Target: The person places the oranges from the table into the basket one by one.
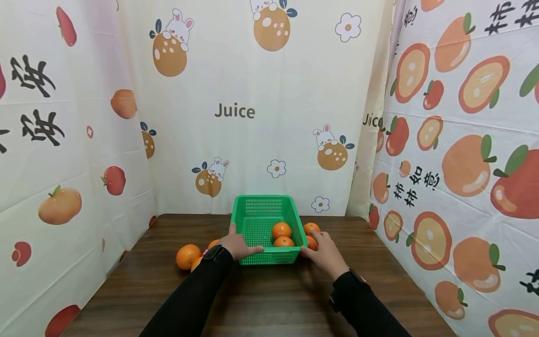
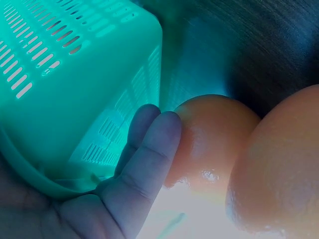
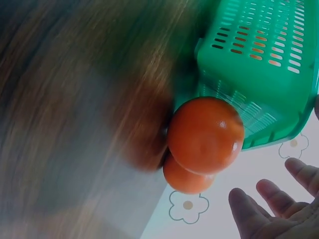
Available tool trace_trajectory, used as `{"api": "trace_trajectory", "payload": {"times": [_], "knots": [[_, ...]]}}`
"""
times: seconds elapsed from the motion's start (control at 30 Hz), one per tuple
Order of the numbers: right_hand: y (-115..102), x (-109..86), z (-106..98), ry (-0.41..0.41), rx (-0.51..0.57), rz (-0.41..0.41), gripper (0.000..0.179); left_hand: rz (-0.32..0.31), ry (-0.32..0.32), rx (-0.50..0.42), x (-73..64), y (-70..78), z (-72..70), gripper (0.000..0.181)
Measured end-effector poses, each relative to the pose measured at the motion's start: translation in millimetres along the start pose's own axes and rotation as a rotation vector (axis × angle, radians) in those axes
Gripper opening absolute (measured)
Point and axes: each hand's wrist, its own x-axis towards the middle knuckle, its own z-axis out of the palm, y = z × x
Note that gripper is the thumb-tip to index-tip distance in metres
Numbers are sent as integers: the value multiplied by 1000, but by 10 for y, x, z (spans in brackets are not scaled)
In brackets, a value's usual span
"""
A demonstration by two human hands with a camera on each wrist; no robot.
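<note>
A green perforated basket (image 1: 248, 206) stands on the table with two oranges (image 1: 281, 230) inside at its right. My left hand (image 1: 236, 245) rests at its front left corner, with the thumb straight along the front rim and a finger pointing along the left side. In the left wrist view, two fingers (image 2: 158, 142) lie between the basket wall and an orange (image 2: 214, 134). Beside the right wall are two more oranges (image 3: 205, 134). My right hand (image 1: 326, 252) is spread near them; in the right wrist view its fingers look apart from the fruit.
Several oranges (image 1: 188, 257) lie left of the basket, partly hidden by the left hand and sleeve. The dark wooden table (image 1: 269, 299) ends at a fruit-printed cloth (image 1: 248, 154) behind, with similar cloths (image 1: 421, 196) on both sides.
</note>
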Motion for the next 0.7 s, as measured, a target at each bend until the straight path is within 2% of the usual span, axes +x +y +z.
{"api": "trace_trajectory", "payload": {"times": [0.13,0.43,0.7], "knots": [[52,-34,-26,-11,-5,-6,74,10,6,19,-20,13,-2,104],[122,-104,-54,-16,-28,-2,57,33,7,32,-177,77,-114,104],[159,-118,-40,-4,-30,-4,53,11,13,36,-42,28,-8,103]]}}
